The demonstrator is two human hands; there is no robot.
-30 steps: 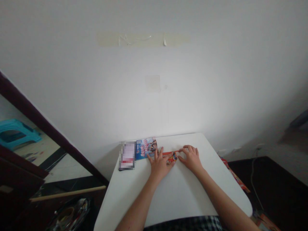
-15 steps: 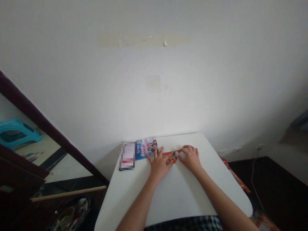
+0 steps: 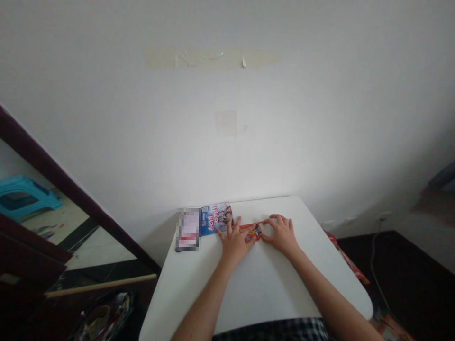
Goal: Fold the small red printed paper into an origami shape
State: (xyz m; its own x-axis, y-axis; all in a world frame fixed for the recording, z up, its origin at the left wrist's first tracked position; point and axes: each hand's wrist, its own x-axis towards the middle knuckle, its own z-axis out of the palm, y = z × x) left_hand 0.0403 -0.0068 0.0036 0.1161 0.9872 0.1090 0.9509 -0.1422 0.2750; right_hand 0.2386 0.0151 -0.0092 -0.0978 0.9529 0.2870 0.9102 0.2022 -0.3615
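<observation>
A small red and multicoloured printed paper [image 3: 253, 230] lies flat on the white table [image 3: 263, 289], near its far edge. My left hand [image 3: 233, 242] rests on the paper's left part with its fingers spread flat. My right hand [image 3: 281, 234] sits at the paper's right end, fingers curved and pressing down on it, thumb against its near edge. Much of the paper is hidden under both hands.
A blue printed booklet [image 3: 214, 218] and a phone-sized dark object [image 3: 188, 229] lie at the table's far left corner, against the white wall. A turquoise stool [image 3: 21, 199] and a wooden stick [image 3: 99, 285] are on the floor to the left. Red packaging [image 3: 346, 260] lies beyond the table's right edge.
My right hand has slid slightly left along the paper. My left hand has stayed where it was.
</observation>
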